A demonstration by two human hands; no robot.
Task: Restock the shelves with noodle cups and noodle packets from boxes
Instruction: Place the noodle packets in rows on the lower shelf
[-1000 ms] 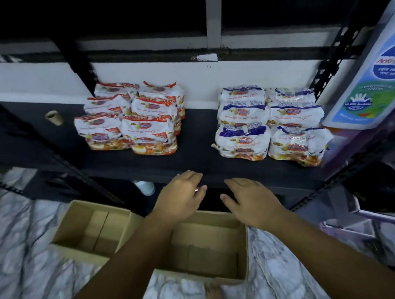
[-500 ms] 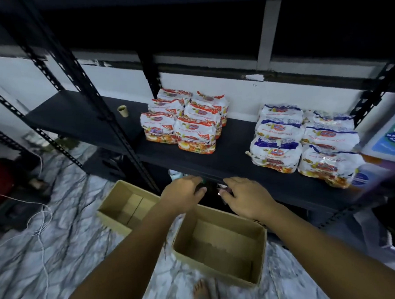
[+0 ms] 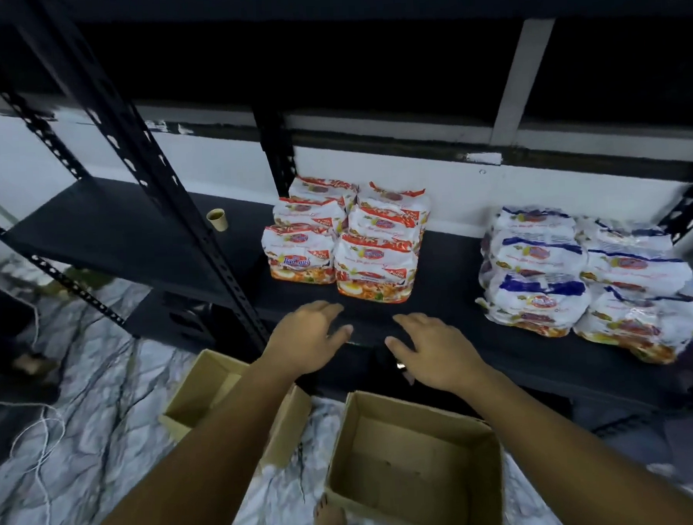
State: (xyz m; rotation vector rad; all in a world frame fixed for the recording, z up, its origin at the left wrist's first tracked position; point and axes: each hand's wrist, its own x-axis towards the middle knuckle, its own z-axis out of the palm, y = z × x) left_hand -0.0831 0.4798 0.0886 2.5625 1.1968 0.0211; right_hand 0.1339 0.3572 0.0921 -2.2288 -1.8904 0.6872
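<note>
Your empty, released left hand (image 3: 306, 338) and right hand (image 3: 434, 354) ease apart at the black metal shelf's (image 3: 450, 273) six o'clock edge; restocking seems finished.

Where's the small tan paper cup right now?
In the head view, the small tan paper cup sits on the black shelf, left of the red-and-white noodle packets.

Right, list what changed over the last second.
The left hand and right hand slid slightly forward over the shelf edge, fingers spreading; neither took hold of anything. The red packets, blue packets, cup, left box and right box stayed put.
</note>
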